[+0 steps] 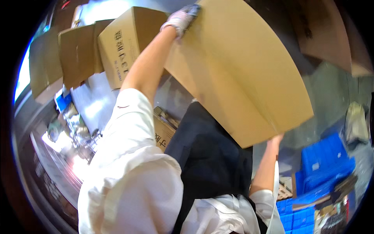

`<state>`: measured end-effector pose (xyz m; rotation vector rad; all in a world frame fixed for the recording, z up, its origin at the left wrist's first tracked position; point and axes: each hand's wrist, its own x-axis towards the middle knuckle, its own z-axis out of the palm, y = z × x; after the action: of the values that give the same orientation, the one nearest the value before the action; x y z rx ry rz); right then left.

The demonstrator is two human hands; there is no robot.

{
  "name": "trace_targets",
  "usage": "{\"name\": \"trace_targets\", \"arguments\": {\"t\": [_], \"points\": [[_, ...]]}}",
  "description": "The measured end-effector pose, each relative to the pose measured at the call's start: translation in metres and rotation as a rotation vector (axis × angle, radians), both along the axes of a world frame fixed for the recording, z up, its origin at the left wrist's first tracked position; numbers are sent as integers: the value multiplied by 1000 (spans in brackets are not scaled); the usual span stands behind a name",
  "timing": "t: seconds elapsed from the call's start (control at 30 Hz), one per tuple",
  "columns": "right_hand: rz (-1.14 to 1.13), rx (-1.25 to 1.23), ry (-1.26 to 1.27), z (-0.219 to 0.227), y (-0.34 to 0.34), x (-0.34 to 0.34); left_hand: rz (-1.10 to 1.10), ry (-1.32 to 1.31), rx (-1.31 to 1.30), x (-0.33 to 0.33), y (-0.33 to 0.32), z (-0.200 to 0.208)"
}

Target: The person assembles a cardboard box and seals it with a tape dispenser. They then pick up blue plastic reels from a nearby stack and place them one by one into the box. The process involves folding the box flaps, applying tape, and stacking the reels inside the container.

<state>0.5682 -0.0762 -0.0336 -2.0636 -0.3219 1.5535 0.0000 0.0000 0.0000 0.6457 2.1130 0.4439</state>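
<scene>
Two hands carry one large flat cardboard box (237,74), raised high in front of the person and tilted, its broad face turned toward the camera. The left hand (181,18), in a pale glove, grips the box at its upper left edge, fingers curled over the rim. The right hand (276,139) is bare and sits under the lower right corner of the box; only part of it shows, so I cannot tell how its fingers are set, though it touches the bottom edge. Both arms come up in white sleeves, with a dark apron (206,156) hanging between them.

Behind the left arm, to the left, stands a stack of brown cartons (117,43), some with open flaps, close together and leaning. Just below the left elbow another small carton (163,134) peeks out. Lower right, blue plastic crates (323,163) sit on the floor, well apart from the lifted box. More cardboard (331,35) shows at the upper right, against the dark background
</scene>
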Motion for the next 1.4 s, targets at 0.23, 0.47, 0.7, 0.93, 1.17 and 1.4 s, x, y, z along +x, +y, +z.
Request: {"name": "trace_targets", "arguments": {"t": [0.23,0.47,0.7,0.93,1.17,1.4], "points": [[74,149,235,39,13,-137,73,238,59,-155,-34,165],[456,298,367,218,-6,-266,400,627,825,-263,-291,431],[1120,704,849,223,74,-522,669,1268,521,-134,-582,482],[1145,1180,30,301,66,-741,972,459,140,28,-630,218],[1585,864,-209,227,86,-570,1053,-67,-148,50,-548,203],[1740,526,-580,157,142,-441,1034,-18,-285,15,-511,237]]}}
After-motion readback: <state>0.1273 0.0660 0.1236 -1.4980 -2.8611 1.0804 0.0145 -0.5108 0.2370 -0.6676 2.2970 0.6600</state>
